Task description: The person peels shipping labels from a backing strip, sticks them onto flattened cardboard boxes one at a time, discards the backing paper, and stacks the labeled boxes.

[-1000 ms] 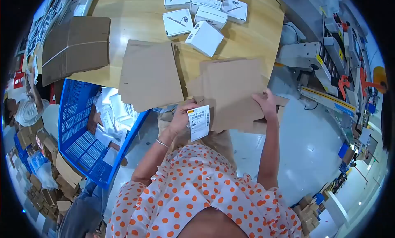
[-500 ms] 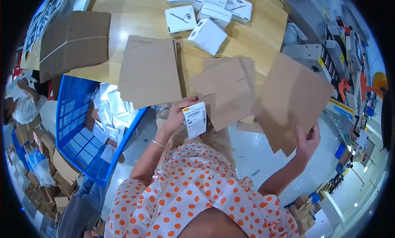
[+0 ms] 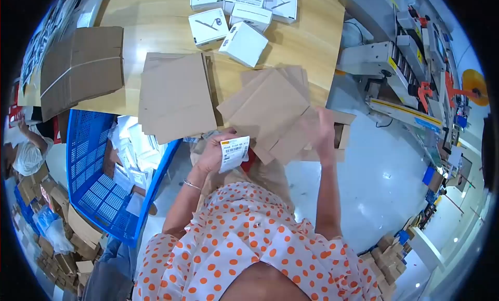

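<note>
White label (image 3: 235, 154) stays pinched in the left hand (image 3: 212, 152); the right hand (image 3: 323, 136) has swung back to the cardboard sheets (image 3: 270, 111), its grip too blurred to tell.

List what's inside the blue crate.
Inside the blue crate lies a loose pile of flat white packets, with bare blue mesh at its near end. A brown patch beside the packets is too unclear to name. Whatever is beneath the pile is covered.

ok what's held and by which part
The left hand holds the label near its left edge; the right hand is blurred at the cardboard, so its grip can't be told.
</note>
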A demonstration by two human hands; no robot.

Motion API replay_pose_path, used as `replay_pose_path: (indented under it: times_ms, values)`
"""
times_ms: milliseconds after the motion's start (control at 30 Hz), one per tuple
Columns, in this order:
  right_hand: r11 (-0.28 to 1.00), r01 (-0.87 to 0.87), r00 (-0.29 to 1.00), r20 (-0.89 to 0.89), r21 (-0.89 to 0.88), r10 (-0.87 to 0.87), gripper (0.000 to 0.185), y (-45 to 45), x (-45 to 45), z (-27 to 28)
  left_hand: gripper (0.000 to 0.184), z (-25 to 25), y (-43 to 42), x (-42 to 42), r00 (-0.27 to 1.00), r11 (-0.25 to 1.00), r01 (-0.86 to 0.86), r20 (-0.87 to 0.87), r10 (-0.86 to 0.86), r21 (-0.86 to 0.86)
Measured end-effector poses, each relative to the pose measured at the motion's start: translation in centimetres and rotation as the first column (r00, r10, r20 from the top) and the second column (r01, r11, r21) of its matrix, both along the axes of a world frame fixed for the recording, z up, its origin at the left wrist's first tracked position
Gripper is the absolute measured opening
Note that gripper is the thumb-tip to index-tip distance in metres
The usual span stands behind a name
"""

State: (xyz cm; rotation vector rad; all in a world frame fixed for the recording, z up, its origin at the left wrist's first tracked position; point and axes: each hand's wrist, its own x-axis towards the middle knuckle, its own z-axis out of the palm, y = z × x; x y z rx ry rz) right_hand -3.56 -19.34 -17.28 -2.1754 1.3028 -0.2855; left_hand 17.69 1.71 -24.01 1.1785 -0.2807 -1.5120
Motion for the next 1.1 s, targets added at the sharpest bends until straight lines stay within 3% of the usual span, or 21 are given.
replay_pose_path:
  times_ms: [33,100,300,433,467,600,633,800,933,1100]
  values:
    - [1.000,-0.006,1.000,0.001,-0.004,0.006,0.046,-1.2,-0.4,-0.9,0.025,-0.1,-0.4,-0.3,1.000,1.000,0.011,-0.006,-0.011,-0.002]
    - [0.961,0.115,0.961,-0.273,0.252,-0.043,0.047,-2.3,-0.5,-2.3,0.026,-0.2,-0.6,-0.6,0.999,0.999,0.033,-0.016,-0.033,0.005]
    - [0.991,0.035,0.943,-0.333,0.126,0.009,0.050,0.4,0.6,-2.1,0.027,-2.0,-1.2,-1.8,0.993,0.997,0.062,0.095,-0.066,0.054]
    - [0.970,0.145,0.926,-0.372,0.195,-0.064,0.047,2.0,2.0,-0.9,0.025,-2.2,-1.3,-2.3,0.997,0.988,-0.079,-0.014,0.082,0.133]
    - [0.970,0.147,0.926,-0.371,0.194,-0.067,0.047,1.9,1.5,-1.4,0.025,-2.2,-1.2,-2.2,0.997,0.988,-0.077,-0.013,0.079,0.132]
    - [0.833,0.162,0.986,-0.054,0.529,-0.158,0.043,0.7,-1.7,-4.6,0.024,-0.7,-1.5,-1.0,0.995,0.969,-0.087,-0.028,0.096,0.233]
    - [0.831,0.163,0.986,-0.052,0.531,-0.160,0.043,0.8,-1.7,-4.7,0.024,-0.8,-1.4,-1.0,0.995,0.968,-0.085,-0.025,0.094,0.236]
    - [0.904,0.203,0.979,-0.110,0.375,-0.175,0.043,2.4,-0.6,-3.1,0.023,-1.4,-0.8,-1.3,0.989,0.987,-0.124,-0.063,0.131,0.101]
    - [0.994,0.100,0.984,0.143,0.032,-0.104,0.034,3.8,-0.6,-2.4,0.022,-0.9,-0.5,-1.4,0.981,0.982,-0.138,-0.119,0.154,0.130]
    - [0.990,0.138,0.990,-0.029,0.020,-0.138,0.035,5.3,1.4,1.2,0.021,-0.3,-0.4,-1.3,0.980,0.985,-0.127,-0.136,0.143,0.116]
